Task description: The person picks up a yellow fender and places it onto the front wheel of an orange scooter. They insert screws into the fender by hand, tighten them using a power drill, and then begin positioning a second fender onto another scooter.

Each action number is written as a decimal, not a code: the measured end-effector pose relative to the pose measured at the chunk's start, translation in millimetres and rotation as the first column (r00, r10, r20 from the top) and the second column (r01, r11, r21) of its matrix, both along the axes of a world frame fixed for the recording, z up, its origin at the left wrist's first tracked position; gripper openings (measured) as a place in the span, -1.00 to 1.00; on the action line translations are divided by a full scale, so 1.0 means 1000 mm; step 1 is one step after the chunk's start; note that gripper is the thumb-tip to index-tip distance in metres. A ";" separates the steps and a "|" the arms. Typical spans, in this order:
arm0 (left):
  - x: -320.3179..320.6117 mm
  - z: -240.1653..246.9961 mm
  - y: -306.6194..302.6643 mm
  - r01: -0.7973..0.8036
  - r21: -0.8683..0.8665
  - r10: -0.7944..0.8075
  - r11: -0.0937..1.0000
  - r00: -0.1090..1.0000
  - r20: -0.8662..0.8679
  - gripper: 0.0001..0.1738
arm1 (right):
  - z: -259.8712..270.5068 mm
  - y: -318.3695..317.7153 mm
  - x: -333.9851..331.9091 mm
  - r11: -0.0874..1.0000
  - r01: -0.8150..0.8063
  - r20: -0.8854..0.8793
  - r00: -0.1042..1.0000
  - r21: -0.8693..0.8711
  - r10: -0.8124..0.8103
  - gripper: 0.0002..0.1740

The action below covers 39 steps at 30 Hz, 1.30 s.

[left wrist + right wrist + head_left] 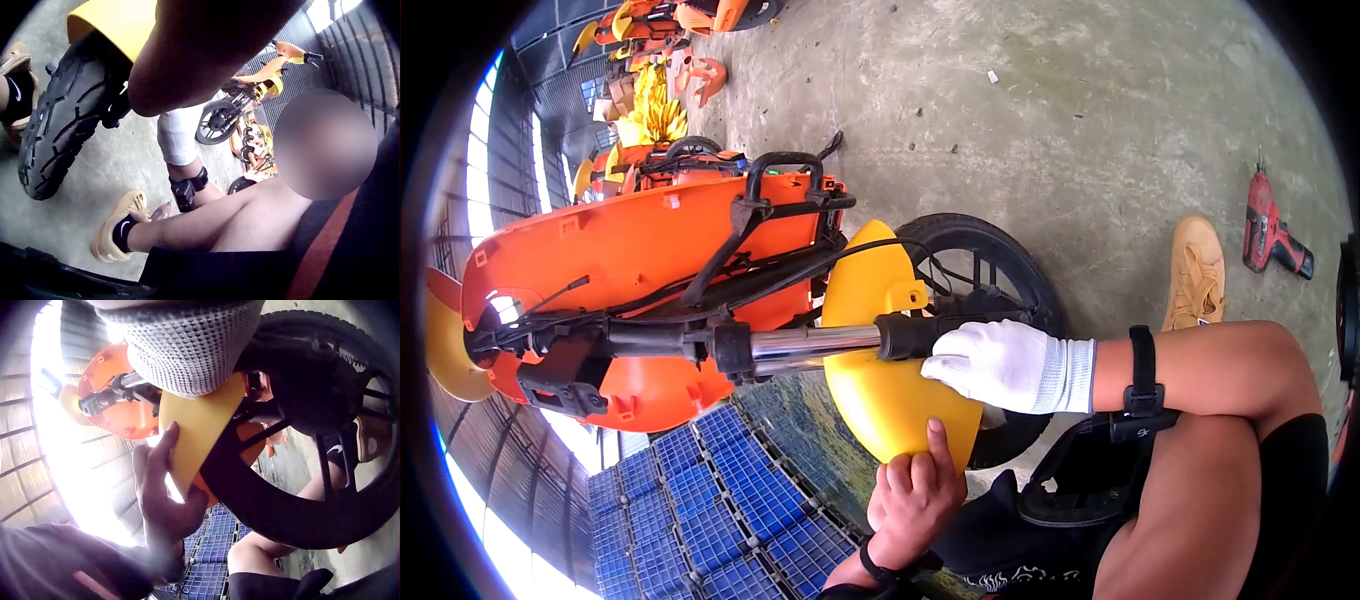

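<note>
A yellow fender (878, 400) lies between the front wheel (1040, 290) and the silver-and-black front fork (815, 342) of an orange motorbike. My bare left hand (915, 490) grips the fender's lower edge, index finger extended along its surface; in the right wrist view, the thumb of that left hand (165, 494) is on the other side of the fender (197, 428). My white-gloved right hand (1000, 365) is curled over the black lower part of the fork, beside the fender; its fingertips are partly hidden. In the left wrist view the gloved hand is mostly behind an arm.
A red cordless driver (1268, 225) lies on the concrete floor beside a tan shoe (1197, 268). Blue crates (700, 500) stand below the bike's orange body panel (640, 250). More orange bikes and a pile of yellow parts (655, 110) are farther back.
</note>
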<state>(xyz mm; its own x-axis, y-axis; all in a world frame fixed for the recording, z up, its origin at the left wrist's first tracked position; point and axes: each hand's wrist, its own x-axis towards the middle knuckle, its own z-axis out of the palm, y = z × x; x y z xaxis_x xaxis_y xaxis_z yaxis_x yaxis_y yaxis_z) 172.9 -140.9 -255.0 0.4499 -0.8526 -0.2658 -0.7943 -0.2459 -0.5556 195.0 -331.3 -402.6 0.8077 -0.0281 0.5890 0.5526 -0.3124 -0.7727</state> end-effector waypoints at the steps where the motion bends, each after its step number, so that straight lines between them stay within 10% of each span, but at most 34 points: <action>1: 0.001 -0.001 0.000 0.017 -0.014 -0.017 1.000 1.000 0.007 -0.20 | 0.000 0.000 0.000 1.000 0.016 0.016 1.000 0.000 -0.016 -0.63; 20: 0.000 0.003 -0.004 0.056 0.004 -0.056 0.998 0.998 0.013 -0.47 | 0.017 -0.001 0.006 0.999 -0.018 -0.220 0.976 -0.039 0.009 -0.81; 28: -0.002 0.002 0.001 0.043 0.031 -0.043 0.999 0.999 0.004 -0.37 | 0.004 0.001 0.002 0.999 0.038 -0.014 0.999 0.012 -0.038 -0.79; 39: -0.003 0.002 0.004 0.036 0.036 -0.036 0.999 0.999 -0.002 -0.21 | 0.016 0.004 0.000 0.998 0.017 -0.178 0.984 -0.054 -0.026 -0.81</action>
<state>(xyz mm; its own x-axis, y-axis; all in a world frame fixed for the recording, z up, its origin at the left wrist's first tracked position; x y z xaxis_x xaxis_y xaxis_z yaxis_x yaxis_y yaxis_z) 170.4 -137.1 -253.4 0.4185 -0.8581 -0.2975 -0.8032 -0.1968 -0.5622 194.9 -327.0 -386.7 0.8996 -0.0197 0.4363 0.3998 -0.3648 -0.8409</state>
